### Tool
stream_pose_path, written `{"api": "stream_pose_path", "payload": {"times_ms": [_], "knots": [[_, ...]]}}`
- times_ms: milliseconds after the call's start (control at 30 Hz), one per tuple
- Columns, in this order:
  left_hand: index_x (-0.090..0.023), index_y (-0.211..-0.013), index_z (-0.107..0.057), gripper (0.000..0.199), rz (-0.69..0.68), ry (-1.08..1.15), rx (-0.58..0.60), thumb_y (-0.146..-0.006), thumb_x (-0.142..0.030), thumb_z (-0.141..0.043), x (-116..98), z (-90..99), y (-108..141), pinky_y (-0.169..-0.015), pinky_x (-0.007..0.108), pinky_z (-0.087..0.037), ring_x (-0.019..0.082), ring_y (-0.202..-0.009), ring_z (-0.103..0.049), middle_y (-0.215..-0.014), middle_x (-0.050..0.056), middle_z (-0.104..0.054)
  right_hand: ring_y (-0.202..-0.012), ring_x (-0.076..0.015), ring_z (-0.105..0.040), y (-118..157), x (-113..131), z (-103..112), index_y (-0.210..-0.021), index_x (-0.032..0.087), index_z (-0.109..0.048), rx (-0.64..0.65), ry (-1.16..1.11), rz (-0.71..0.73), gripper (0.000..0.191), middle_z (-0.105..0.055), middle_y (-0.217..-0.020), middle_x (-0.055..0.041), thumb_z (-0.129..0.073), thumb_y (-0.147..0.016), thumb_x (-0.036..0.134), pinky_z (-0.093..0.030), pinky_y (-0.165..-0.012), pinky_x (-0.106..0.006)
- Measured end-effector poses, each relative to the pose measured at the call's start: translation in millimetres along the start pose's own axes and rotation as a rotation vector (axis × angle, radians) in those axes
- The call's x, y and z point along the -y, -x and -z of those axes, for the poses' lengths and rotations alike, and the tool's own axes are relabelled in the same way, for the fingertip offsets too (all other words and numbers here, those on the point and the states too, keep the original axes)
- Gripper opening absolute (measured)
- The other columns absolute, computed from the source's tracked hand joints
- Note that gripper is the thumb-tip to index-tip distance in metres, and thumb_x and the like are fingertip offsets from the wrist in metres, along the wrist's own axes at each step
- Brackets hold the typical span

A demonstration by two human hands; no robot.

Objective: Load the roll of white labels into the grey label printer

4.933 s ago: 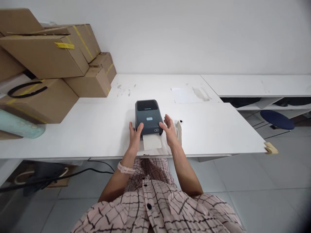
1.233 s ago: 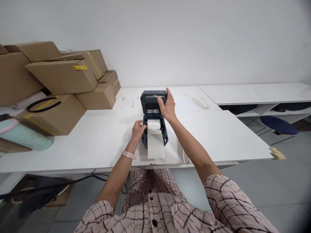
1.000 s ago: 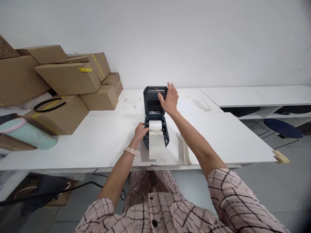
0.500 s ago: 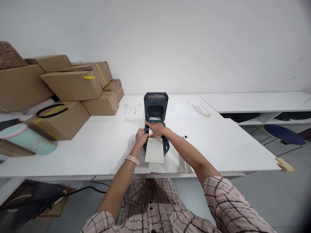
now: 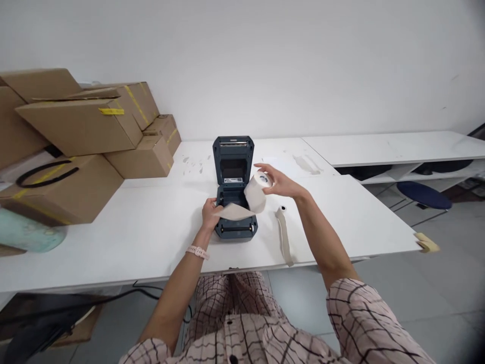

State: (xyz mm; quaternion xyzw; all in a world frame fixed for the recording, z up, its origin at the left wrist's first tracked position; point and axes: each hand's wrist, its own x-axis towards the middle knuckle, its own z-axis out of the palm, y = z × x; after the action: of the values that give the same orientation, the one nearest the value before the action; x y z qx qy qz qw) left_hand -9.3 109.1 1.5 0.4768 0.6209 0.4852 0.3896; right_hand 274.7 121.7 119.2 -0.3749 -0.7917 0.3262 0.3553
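A dark label printer [image 5: 234, 159] stands on the white table with its lid raised. Above its right side, my right hand [image 5: 279, 182] grips a white paper roll [image 5: 256, 192] by its end, tilted. The roll's loose strip [image 5: 235, 212] hangs across the printer's open body toward the left. My left hand [image 5: 210, 213] is at the printer's left edge, fingers bent against its side near the strip's end. To the right of the printer lies a small roll [image 5: 282, 209] with a narrow strip trailing to the table's front edge.
Cardboard boxes [image 5: 81, 126] are stacked on the left of the table [image 5: 151, 242], with a black loop [image 5: 47, 174] and a mint-coloured container [image 5: 28, 231]. A blue stool [image 5: 424, 195] stands at the right. Yellowish padding [image 5: 427, 242] covers the table's right corner.
My right hand has lifted the paper roll out of the printer, up and to the right. The strip has left the printer's front. My left hand stays at the left side. The view has shifted.
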Motion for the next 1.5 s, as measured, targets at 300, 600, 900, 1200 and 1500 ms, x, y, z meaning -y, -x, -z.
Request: {"api": "stream_pose_path", "payload": {"times_ms": [300,600,900,1200,1500], "knots": [[-0.017,-0.102,-0.061,0.039,0.041,-0.065,-0.003,-0.063,-0.015,-0.060,-6.1,0.7,1.5,-0.055,0.025,-0.032,0.011,-0.053,-0.042,-0.056,-0.009,-0.038,-0.123,-0.0311,-0.057,10.5,-85.4,2.1,-0.143,0.015,-0.047,-0.048,0.097,-0.370,0.084,-0.060,-0.132,-0.0187,-0.075,-0.063,0.020,-0.052,-0.093,-0.044],[-0.015,-0.107,-0.063,0.045,0.062,-0.026,-0.015,-0.062,-0.013,-0.060,-14.0,0.0,6.3,-0.055,0.026,-0.033,0.011,-0.054,-0.040,-0.057,-0.008,-0.038,-0.137,-0.0239,-0.050,111.6,-97.3,-9.4,-0.144,0.029,-0.045,-0.210,-0.396,-0.336,0.074,-0.052,-0.149,-0.0114,-0.074,-0.078,0.040,-0.038,-0.114,-0.048],[-0.018,-0.110,-0.063,0.050,0.098,-0.036,-0.111,-0.061,-0.012,-0.061,-12.7,-7.0,19.8,-0.060,0.027,-0.036,0.013,-0.057,-0.045,-0.063,-0.006,-0.044,-0.094,-0.0276,-0.069,106.2,-37.6,-30.3,-0.121,0.021,-0.063,-0.128,-0.379,-0.275,0.055,-0.074,-0.101,-0.0099,-0.073,-0.078,0.055,-0.054,-0.084,-0.045],[-0.019,-0.109,-0.063,0.046,0.101,-0.021,-0.133,-0.063,-0.013,-0.064,-5.2,-10.1,17.3,-0.061,0.026,-0.037,0.012,-0.059,-0.048,-0.065,-0.006,-0.046,-0.110,-0.0317,-0.066,-20.9,27.7,-89.0,-0.132,0.021,-0.059,0.397,0.372,-0.046,0.043,-0.069,-0.125,-0.0108,-0.059,-0.090,0.024,-0.052,-0.092,-0.045],[-0.018,-0.109,-0.061,0.047,0.093,0.030,-0.122,-0.062,-0.013,-0.063,-6.7,-10.7,21.4,-0.060,0.026,-0.036,0.012,-0.058,-0.045,-0.064,-0.006,-0.045,-0.130,-0.0289,-0.055,4.6,7.8,-119.1,-0.137,0.020,-0.055,0.313,0.501,0.109,0.046,-0.060,-0.140,-0.0105,-0.051,-0.092,0.014,-0.047,-0.107,-0.049]]}}
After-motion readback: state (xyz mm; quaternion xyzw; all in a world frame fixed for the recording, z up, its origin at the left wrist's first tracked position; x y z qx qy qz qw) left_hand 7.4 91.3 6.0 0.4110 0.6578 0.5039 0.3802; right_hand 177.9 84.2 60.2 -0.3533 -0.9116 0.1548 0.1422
